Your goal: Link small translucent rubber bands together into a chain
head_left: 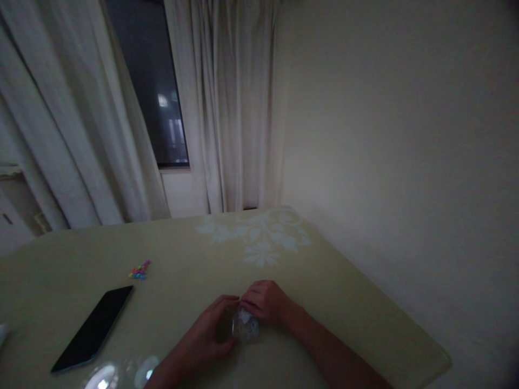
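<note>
A small clear container [246, 327] with pale, indistinct contents is on the near middle of the table. My left hand [214, 330] curves around its left side, thumb at the near edge and fingers at the far edge. From the right, my right hand [265, 302] has its fingers closed over the container's upper far part. Those fingers cover the top, so I cannot make out whether there is a lid.
A black phone or tablet [95, 328] lies flat on the pale table [182, 259], left of my hands. Beyond it sits a little pile of colourful pieces [140, 270]. A white object [2, 333] shows at the left edge. A wall [389, 178] borders the table's right side.
</note>
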A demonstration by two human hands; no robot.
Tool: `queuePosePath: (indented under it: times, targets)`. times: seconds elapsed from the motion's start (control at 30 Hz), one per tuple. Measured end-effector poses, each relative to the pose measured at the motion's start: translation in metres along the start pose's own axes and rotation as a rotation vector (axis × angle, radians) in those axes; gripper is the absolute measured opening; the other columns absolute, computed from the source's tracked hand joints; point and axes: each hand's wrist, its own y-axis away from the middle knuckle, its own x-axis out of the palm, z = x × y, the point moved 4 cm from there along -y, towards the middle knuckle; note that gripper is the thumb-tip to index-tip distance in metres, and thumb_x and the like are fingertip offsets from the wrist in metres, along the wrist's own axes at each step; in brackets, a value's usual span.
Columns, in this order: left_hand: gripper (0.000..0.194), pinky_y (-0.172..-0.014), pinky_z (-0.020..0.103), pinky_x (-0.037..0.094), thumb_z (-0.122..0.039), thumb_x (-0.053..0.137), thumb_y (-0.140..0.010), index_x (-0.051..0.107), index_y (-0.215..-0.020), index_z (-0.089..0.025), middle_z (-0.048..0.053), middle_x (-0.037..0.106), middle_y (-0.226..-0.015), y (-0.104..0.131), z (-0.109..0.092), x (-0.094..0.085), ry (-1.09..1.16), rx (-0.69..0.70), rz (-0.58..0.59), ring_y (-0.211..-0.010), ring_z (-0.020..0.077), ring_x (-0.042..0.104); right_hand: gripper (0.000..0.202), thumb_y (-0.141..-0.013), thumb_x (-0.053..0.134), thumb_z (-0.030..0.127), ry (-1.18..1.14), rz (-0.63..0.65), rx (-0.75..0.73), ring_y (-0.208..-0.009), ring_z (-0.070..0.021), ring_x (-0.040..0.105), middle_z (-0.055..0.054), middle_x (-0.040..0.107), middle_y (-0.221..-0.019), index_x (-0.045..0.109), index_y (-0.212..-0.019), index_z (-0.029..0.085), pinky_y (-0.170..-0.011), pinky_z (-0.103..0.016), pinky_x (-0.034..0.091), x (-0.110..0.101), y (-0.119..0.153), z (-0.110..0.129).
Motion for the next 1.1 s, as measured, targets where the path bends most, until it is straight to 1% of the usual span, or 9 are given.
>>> queuePosePath:
  times: [0.07,0.23,0.4,0.57,0.67,0.8,0.9,1.0,1.1]
  targets:
    - [0.062,-0.109,0.041,0.052,-0.019,0.073,-0.074,0.063,-0.134,-0.03,0.008,0.069,-0.133,0.001,0.0,0.002,0.029,0.016,0.041,-0.122,0.03,0.065,0.032,-0.099,0.061,0.049,0.001,0.004,0.013,-0.087,-0.0209,0.07,-0.007,0.078,-0.093,0.076,-0.108,0.022,-0.087,-0.032,0.05,0.0,0.0,-0.001]
    - [0.058,-0.112,0.043,0.051,-0.032,0.077,-0.079,0.063,-0.136,-0.032,0.009,0.061,-0.146,0.003,0.008,0.002,-0.011,0.071,0.028,-0.133,0.0326,0.059,0.069,-0.079,0.076,0.067,-0.141,0.036,-0.065,-0.104,-0.0262,0.069,-0.012,0.076,-0.111,0.069,-0.128,0.019,-0.099,-0.038,0.049,-0.006,0.002,0.001]
    - [0.06,-0.115,0.047,0.048,-0.033,0.077,-0.083,0.062,-0.141,-0.032,0.009,0.063,-0.147,0.002,0.02,0.003,-0.084,0.052,-0.047,-0.134,0.0337,0.06,0.072,-0.084,0.076,0.061,-0.167,0.053,0.027,-0.126,-0.029,0.061,-0.014,0.067,-0.139,0.062,-0.144,0.023,-0.112,-0.041,0.042,-0.008,0.004,0.007]
    - [0.057,-0.113,0.046,0.052,-0.038,0.071,-0.091,0.058,-0.147,-0.036,0.007,0.062,-0.15,-0.001,0.034,0.007,-0.207,0.071,-0.123,-0.133,0.0304,0.062,0.069,-0.088,0.074,0.059,-0.204,0.046,0.137,-0.133,-0.0269,0.058,-0.011,0.062,-0.147,0.059,-0.148,0.028,-0.116,-0.039,0.039,-0.003,-0.003,0.002]
    - [0.048,-0.107,0.044,0.056,-0.033,0.066,-0.094,0.063,-0.143,-0.032,0.007,0.066,-0.145,-0.001,0.042,0.007,-0.314,0.106,-0.167,-0.127,0.0282,0.067,0.066,-0.089,0.073,0.059,-0.15,0.011,0.288,-0.135,-0.0278,0.056,-0.012,0.061,-0.148,0.062,-0.145,0.026,-0.117,-0.04,0.038,-0.01,-0.001,-0.028]
    - [0.039,-0.104,0.045,0.059,-0.029,0.061,-0.097,0.068,-0.135,-0.03,0.008,0.071,-0.139,-0.001,0.047,0.005,-0.39,0.125,-0.178,-0.122,0.0274,0.07,0.05,-0.099,0.06,0.043,0.045,-0.11,0.672,-0.143,-0.031,0.05,-0.016,0.055,-0.153,0.063,-0.144,0.02,-0.119,-0.048,0.036,-0.04,0.024,-0.092]
    - [0.034,-0.102,0.043,0.06,-0.03,0.059,-0.099,0.07,-0.132,-0.03,0.008,0.074,-0.134,-0.001,0.041,0.005,-0.386,0.15,-0.159,-0.118,0.0265,0.072,0.046,-0.101,0.055,0.031,0.132,-0.134,0.774,-0.145,-0.0304,0.047,-0.015,0.05,-0.157,0.063,-0.144,0.019,-0.121,-0.048,0.035,-0.055,0.039,-0.114]
    - [0.036,-0.104,0.041,0.058,-0.032,0.06,-0.1,0.068,-0.135,-0.032,0.008,0.073,-0.135,0.0,0.027,0.01,-0.338,0.186,-0.098,-0.12,0.026,0.071,0.044,-0.101,0.053,0.025,0.144,-0.149,0.73,-0.15,-0.032,0.041,-0.015,0.046,-0.16,0.064,-0.143,0.018,-0.123,-0.051,0.029,-0.049,0.032,-0.095]
    - [0.053,-0.112,0.043,0.051,-0.036,0.065,-0.096,0.057,-0.148,-0.033,0.008,0.064,-0.148,0.001,0.011,0.02,-0.271,0.223,0.016,-0.132,0.0286,0.063,0.061,-0.098,0.064,0.042,-0.058,-0.118,0.475,-0.149,-0.0312,0.04,-0.015,0.041,-0.163,0.051,-0.154,0.021,-0.123,-0.049,0.029,-0.024,0.01,-0.038]
